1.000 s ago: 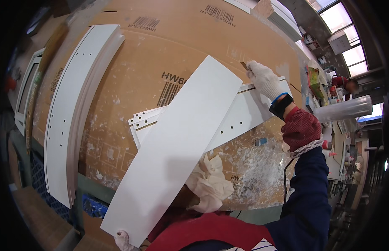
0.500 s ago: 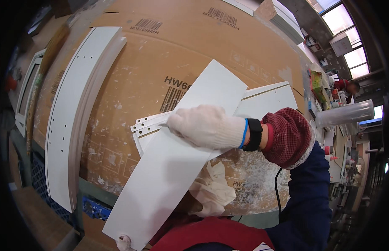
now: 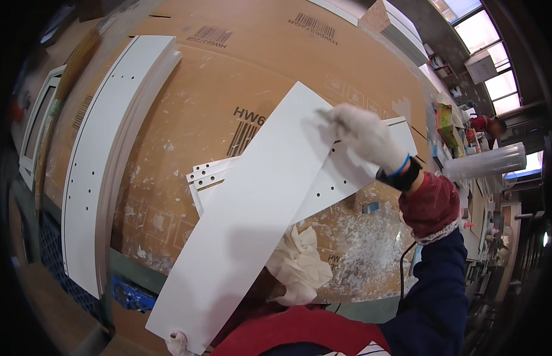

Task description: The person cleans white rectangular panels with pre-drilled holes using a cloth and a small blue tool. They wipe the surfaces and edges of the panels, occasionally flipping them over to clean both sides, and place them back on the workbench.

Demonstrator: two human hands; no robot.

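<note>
A long white panel (image 3: 240, 213) slants across the cardboard, its far end near the middle and its near end close to my body. My left hand (image 3: 177, 342), in a white glove, grips that near end; only a small part of it shows at the edge. Over the panel's far right edge is my right hand (image 3: 365, 133), gloved in white with a dark wrist strap. Its fingers are curled and slightly blurred, and whatever they may hold cannot be made out. Beneath lie more white panels (image 3: 353, 172) with drilled holes and a groove, crossing the upper one.
Curved-looking white boards (image 3: 104, 148) are stacked at the left. A crumpled cream cloth (image 3: 300, 261) lies beside the panel, near a black cable (image 3: 401, 267). Paint-marked cardboard (image 3: 187, 118) covers the table. Another stack of boards (image 3: 391, 29) stands far right; a person (image 3: 489, 127) is beyond.
My right hand has moved from the middle of the upper panel to its far right edge, uncovering holes in the lower panel. My left hand and the upper panel have hardly shifted.
</note>
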